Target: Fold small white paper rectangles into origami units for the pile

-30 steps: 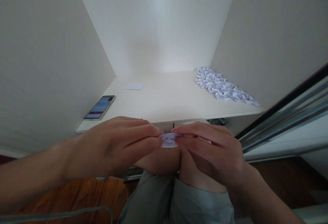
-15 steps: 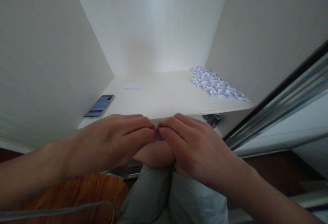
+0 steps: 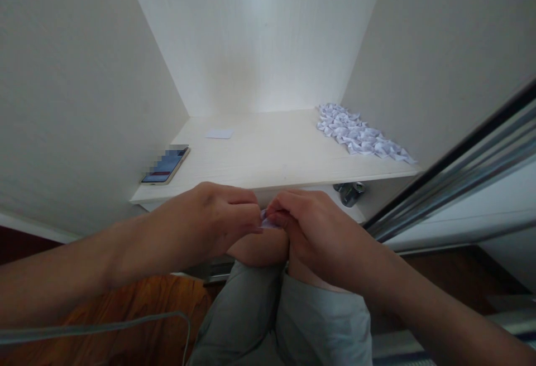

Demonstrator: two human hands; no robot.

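Observation:
Between my two hands is a small piece of pale folded paper, mostly covered by the fingers. My left hand pinches its left side. On the other side, the curled fingers of my right hand grip the same paper, thumb and index finger pressed together. Both hands are held above my knees, just in front of the shelf edge. Farther back on the shelf, a heap of folded white paper pieces lies along the right wall. A flat white paper slip lies at the left rear.
A phone lies on the left of the white shelf. Cans stand on a lower level at the right. A metal sliding-door rail runs along the right. A pale cable crosses at lower left.
My right fingers have curled in more tightly on the paper, and the left hand has shifted slightly to the right. The view has tilted a little, so the shelf sits slightly higher.

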